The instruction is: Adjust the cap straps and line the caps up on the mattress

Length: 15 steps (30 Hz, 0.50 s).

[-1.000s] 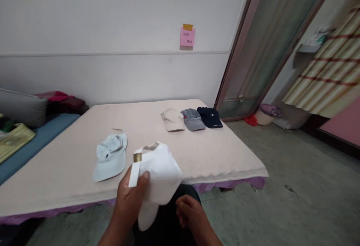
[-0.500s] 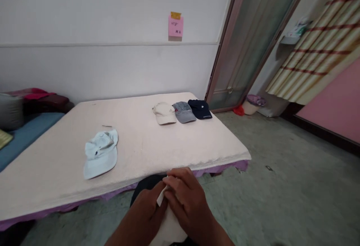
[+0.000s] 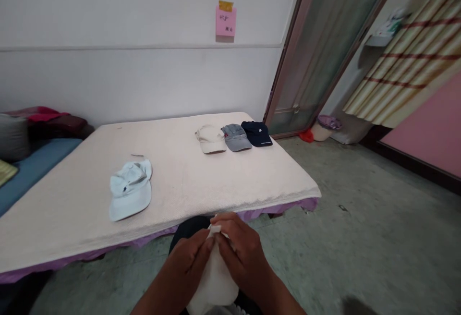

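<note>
Low in the view, both my hands hold a white cap [image 3: 218,279] by its narrow strap, close to my body. My left hand [image 3: 187,264] pinches the strap from the left with thumb and fingers closed. From the right, my right hand [image 3: 242,252] grips the same spot, its fingers bent over the strap end. My hands hide part of the cap. On the bed lie a light blue cap [image 3: 130,192] at the left, and a cream cap [image 3: 211,139], a grey cap [image 3: 236,138] and a navy cap [image 3: 257,134] side by side farther back.
The bed [image 3: 173,166] has a pale cover and stands against a white wall. A thin dark strip [image 3: 137,155] lies behind the light blue cap. Cushions [image 3: 13,137] are at the far left. A bin [image 3: 324,127] stands by the glass door [image 3: 306,65] at the right.
My fingers have shifted on the strap, and its white end now points up between both thumbs. More of the white cap shows below my hands. The view has tipped slightly downward.
</note>
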Motion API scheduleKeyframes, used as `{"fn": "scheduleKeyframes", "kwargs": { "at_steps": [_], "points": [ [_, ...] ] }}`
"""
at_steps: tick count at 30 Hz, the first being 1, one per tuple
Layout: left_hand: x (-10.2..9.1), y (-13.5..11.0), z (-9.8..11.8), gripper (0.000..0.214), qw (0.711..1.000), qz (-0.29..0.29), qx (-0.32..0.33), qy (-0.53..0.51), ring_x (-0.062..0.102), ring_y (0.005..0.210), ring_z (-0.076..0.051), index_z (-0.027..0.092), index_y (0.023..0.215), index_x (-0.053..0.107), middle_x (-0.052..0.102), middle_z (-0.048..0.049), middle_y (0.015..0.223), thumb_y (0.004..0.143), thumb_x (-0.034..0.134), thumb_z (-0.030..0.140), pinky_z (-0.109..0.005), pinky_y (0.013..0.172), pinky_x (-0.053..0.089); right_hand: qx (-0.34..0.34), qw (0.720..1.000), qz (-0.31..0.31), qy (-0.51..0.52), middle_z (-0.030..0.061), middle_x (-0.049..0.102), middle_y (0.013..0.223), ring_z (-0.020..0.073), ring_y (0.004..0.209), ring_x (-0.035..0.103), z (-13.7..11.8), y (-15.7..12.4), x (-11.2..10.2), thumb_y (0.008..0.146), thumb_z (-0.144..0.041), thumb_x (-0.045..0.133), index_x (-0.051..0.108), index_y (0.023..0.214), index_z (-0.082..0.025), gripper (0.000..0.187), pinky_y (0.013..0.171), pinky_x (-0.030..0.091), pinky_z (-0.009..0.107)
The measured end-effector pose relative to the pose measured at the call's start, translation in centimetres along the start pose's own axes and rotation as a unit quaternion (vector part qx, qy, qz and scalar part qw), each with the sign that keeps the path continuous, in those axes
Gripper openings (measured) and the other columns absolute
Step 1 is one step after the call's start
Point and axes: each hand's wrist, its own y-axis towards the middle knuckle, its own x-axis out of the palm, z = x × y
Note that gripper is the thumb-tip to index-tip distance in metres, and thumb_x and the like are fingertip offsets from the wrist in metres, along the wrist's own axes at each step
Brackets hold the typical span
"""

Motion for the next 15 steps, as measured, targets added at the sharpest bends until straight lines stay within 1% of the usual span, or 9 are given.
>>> {"fn": "scheduleKeyframes", "kwargs": {
  "at_steps": [2, 4, 6, 7, 9, 11, 13, 15],
  "points": [
    [0.1, -0.1, 0.0, 0.035, 1.000, -0.022, 0.005, -0.004, 0.059, 0.084, -0.021, 0.027, 0.104, 0.065, 0.068, -0.0028, 0.090, 0.092, 0.036, 0.043, -0.031, 0.078, 0.043, 0.026, 0.999, 0.022, 0.023, 0.0075, 0.063, 0.097, 0.0175, 0.093, 0.058, 0.3, 0.0, 0.2, 0.087, -0.011, 0.046, 0.059, 0.096, -0.017, 0.018, 0.084, 0.045, 0.030],
    [0.0, -0.2, 0.0, 0.035, 0.999, -0.043, 0.006, -0.012, 0.058, 0.085, -0.022, 0.027, 0.104, 0.064, 0.067, -0.0034, 0.089, 0.092, 0.036, 0.044, -0.032, 0.080, 0.043, 0.087, 0.993, 0.038, 0.075, 0.0058, 0.063, 0.090, 0.0170, 0.086, 0.059, 0.5, 0.2, 0.2, 0.088, -0.016, 0.047, 0.061, 0.092, -0.017, 0.014, 0.078, 0.045, 0.029],
    [-0.1, -0.3, -0.2, 0.035, 0.998, -0.063, -0.004, -0.021, 0.057, 0.086, -0.022, 0.027, 0.105, 0.064, 0.066, -0.0038, 0.086, 0.092, 0.036, 0.044, -0.032, 0.080, 0.042, 0.164, 0.972, 0.049, 0.163, 0.0041, 0.064, 0.083, 0.0157, 0.078, 0.059, 0.9, 0.4, 0.0, 0.089, -0.021, 0.047, 0.062, 0.089, -0.018, 0.015, 0.071, 0.044, 0.027],
    [-0.2, -0.3, -0.2, 0.035, 0.997, -0.073, -0.010, -0.028, 0.057, 0.086, -0.023, 0.027, 0.106, 0.063, 0.066, -0.0038, 0.085, 0.091, 0.036, 0.045, -0.032, 0.080, 0.042, 0.190, 0.958, 0.044, 0.209, 0.0037, 0.064, 0.082, 0.0154, 0.076, 0.058, 1.0, 0.6, -0.2, 0.090, -0.024, 0.047, 0.063, 0.088, -0.017, 0.017, 0.069, 0.044, 0.026],
    [-0.5, -0.4, -0.3, 0.036, 0.995, -0.086, -0.016, -0.047, 0.056, 0.090, -0.023, 0.028, 0.111, 0.062, 0.066, -0.0038, 0.090, 0.091, 0.037, 0.045, -0.033, 0.084, 0.041, 0.206, 0.936, 0.007, 0.286, 0.0053, 0.065, 0.086, 0.0164, 0.080, 0.058, 1.3, 0.8, -0.8, 0.090, -0.028, 0.048, 0.065, 0.089, -0.016, 0.021, 0.072, 0.043, 0.027],
    [-0.9, -0.5, -0.2, 0.036, 0.993, -0.096, -0.016, -0.066, 0.055, 0.093, -0.023, 0.028, 0.112, 0.062, 0.066, -0.0034, 0.096, 0.090, 0.038, 0.045, -0.033, 0.086, 0.040, 0.201, 0.919, -0.052, 0.336, 0.0073, 0.065, 0.091, 0.0177, 0.083, 0.057, 1.6, 0.8, -1.3, 0.089, -0.032, 0.049, 0.067, 0.094, -0.015, 0.025, 0.075, 0.042, 0.028],
    [-1.3, -0.5, -0.1, 0.033, 0.990, -0.112, -0.014, -0.079, 0.055, 0.089, -0.021, 0.026, 0.101, 0.066, 0.065, -0.0024, 0.091, 0.090, 0.041, 0.045, -0.030, 0.083, 0.041, 0.206, 0.898, -0.101, 0.376, 0.0076, 0.064, 0.089, 0.0170, 0.079, 0.056, 2.0, 0.7, -1.7, 0.088, -0.038, 0.050, 0.068, 0.097, -0.013, 0.032, 0.070, 0.040, 0.027],
    [-1.6, -0.6, -0.1, 0.033, 0.985, -0.134, -0.012, -0.104, 0.054, 0.079, -0.019, 0.023, 0.088, 0.067, 0.062, -0.0012, 0.081, 0.089, 0.043, 0.045, -0.027, 0.073, 0.041, 0.213, 0.876, -0.126, 0.413, 0.0060, 0.060, 0.081, 0.0145, 0.070, 0.053, 2.4, 0.4, -1.8, 0.084, -0.047, 0.054, 0.068, 0.095, -0.012, 0.039, 0.061, 0.037, 0.025]
  ]
}}
